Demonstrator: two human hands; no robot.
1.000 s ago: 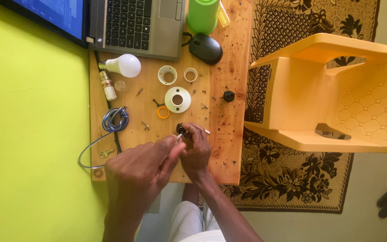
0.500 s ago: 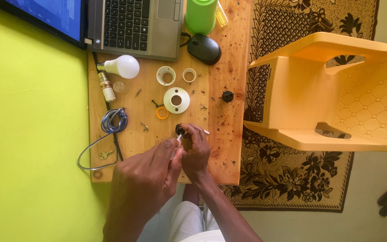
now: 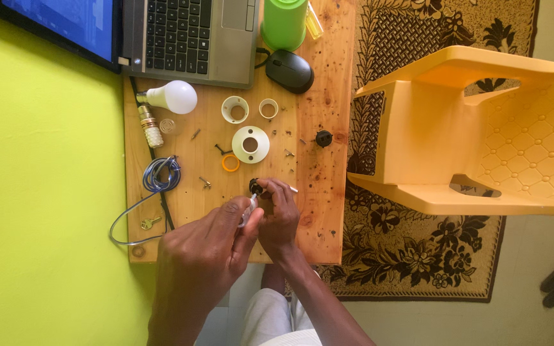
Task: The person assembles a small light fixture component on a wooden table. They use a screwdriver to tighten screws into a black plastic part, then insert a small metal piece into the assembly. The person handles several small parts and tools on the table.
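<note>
Both hands meet over the near part of a small wooden table [image 3: 322, 173]. My right hand [image 3: 280, 218] grips a small black lamp-holder part [image 3: 256, 187] with a metal centre. My left hand [image 3: 209, 256] pinches a thin white-handled tool [image 3: 249, 210], seemingly a small screwdriver, its tip pointing at that black part. Most of the tool is hidden in my fingers. Just beyond lie a white round ring plate [image 3: 250, 144], an orange ring [image 3: 230, 163], two cream rings [image 3: 235, 109] and loose screws.
A white bulb [image 3: 173, 97], a brass-and-white lamp fitting [image 3: 150, 126], a coiled grey cable [image 3: 160, 174], a key [image 3: 149, 223] and a black knob [image 3: 324, 138] lie about. Laptop [image 3: 187, 35], mouse [image 3: 288, 70] and green cup [image 3: 284, 22] stand at the far end. An orange plastic chair [image 3: 476, 134] is right.
My hands have stayed together over the black part, with only small finger shifts. Nothing on the table has moved.
</note>
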